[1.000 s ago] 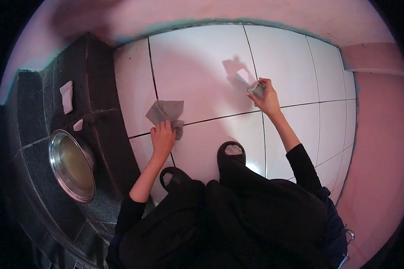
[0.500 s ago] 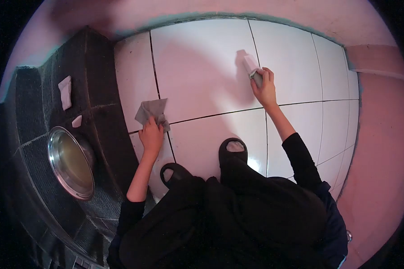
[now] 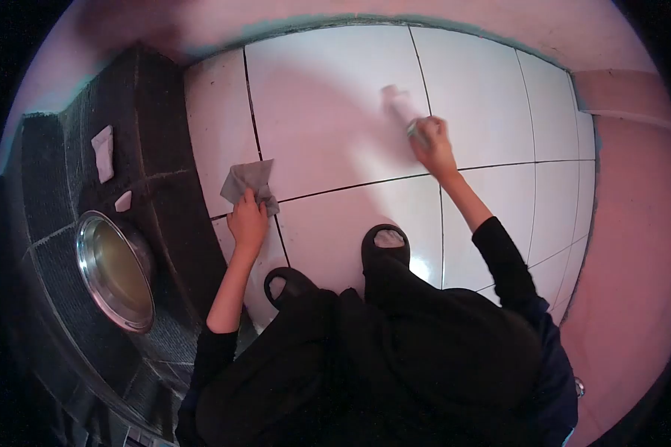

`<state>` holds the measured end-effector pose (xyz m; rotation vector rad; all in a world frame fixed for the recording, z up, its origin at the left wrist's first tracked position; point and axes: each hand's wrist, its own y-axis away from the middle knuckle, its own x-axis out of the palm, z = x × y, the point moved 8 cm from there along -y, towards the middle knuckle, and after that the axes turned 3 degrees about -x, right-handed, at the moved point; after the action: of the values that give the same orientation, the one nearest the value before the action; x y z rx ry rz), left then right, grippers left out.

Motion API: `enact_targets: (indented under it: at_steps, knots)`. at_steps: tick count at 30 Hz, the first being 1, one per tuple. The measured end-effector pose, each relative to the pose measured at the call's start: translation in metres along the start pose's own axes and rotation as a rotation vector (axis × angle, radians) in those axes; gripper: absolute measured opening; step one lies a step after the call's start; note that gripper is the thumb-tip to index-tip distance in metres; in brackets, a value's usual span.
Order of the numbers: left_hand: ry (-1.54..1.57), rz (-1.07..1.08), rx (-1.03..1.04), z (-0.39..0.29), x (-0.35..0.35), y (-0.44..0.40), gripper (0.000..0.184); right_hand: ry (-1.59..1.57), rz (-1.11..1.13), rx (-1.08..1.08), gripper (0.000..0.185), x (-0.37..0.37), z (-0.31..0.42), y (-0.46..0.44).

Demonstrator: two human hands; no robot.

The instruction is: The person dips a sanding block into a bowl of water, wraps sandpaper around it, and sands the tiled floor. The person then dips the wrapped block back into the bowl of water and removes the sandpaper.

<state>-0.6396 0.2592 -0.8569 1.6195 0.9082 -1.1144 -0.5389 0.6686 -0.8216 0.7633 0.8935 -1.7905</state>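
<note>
My left hand (image 3: pixel 249 221) is low over the floor at the left, its fingers closed on a crumpled grey cloth (image 3: pixel 247 179) that lies across a tile joint. Farther out to the right, my right hand (image 3: pixel 434 148) grips a pale, blocky thing (image 3: pixel 401 106) with a greenish edge near the fingers. Motion smears it, so its exact kind does not show. It points away from me, low over the white tiles, and I cannot tell whether it touches them.
White floor tiles (image 3: pixel 328 134) lie ahead, bordered by pink walls (image 3: pixel 634 223). On the dark stone steps (image 3: pixel 168 134) at the left stand a metal basin (image 3: pixel 119 276) of cloudy liquid, a folded white cloth (image 3: pixel 104 153) and a small white piece (image 3: pixel 124 201). My slippered feet (image 3: pixel 387 240) are below.
My right hand has shifted slightly left and nearer to me with the pale thing, which is now blurred. My left hand and the grey cloth have stayed nearly in place.
</note>
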Motion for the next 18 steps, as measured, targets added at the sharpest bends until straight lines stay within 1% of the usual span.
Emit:
enact_targets:
  at_steps: [1, 3, 5, 6, 7, 9, 11, 13, 14, 15, 17, 18]
  knots:
    - [-0.020, 0.004, -0.007, 0.001, -0.001, -0.001, 0.031, -0.036, 0.167, -0.159, 0.042, 0.013, 0.015, 0.009]
    - [-0.005, 0.008, 0.010, 0.003, -0.001, -0.001, 0.031, 0.000, 0.231, -0.168, 0.040, 0.013, 0.012, 0.010]
    - [0.025, 0.005, 0.013, 0.003, 0.001, -0.002, 0.031, -0.033, -0.041, 0.096, 0.039, -0.008, -0.016, -0.004]
    - [0.034, 0.008, 0.011, 0.004, 0.003, -0.002, 0.031, -0.045, -0.123, 0.229, 0.037, -0.012, -0.020, -0.003]
    - [0.040, 0.008, 0.013, 0.004, 0.003, -0.003, 0.031, -0.045, -0.128, 0.232, 0.037, -0.015, -0.014, 0.000]
    - [0.025, 0.009, 0.021, 0.005, 0.002, -0.005, 0.031, -0.047, 0.199, -0.209, 0.034, 0.007, 0.034, 0.007]
    - [0.015, 0.021, 0.019, 0.005, 0.003, 0.000, 0.031, -0.050, 0.235, -0.246, 0.035, 0.014, 0.016, 0.004]
    - [-0.044, 0.001, 0.037, 0.000, -0.005, -0.001, 0.030, -0.043, -0.046, 0.199, 0.040, -0.009, -0.027, -0.011]
    - [-0.045, 0.002, 0.042, -0.001, -0.006, -0.001, 0.030, 0.021, -0.053, 0.100, 0.043, -0.007, -0.019, -0.011]
    - [-0.069, -0.013, 0.038, -0.001, -0.010, -0.003, 0.029, 0.022, -0.062, 0.108, 0.043, -0.009, -0.017, -0.006]
    - [-0.089, -0.028, 0.027, 0.003, -0.015, -0.007, 0.028, -0.042, 0.210, -0.225, 0.041, 0.008, 0.017, 0.008]
    - [-0.116, -0.023, 0.002, 0.009, -0.018, -0.011, 0.029, 0.043, 0.238, -0.173, 0.042, 0.006, 0.005, 0.000]
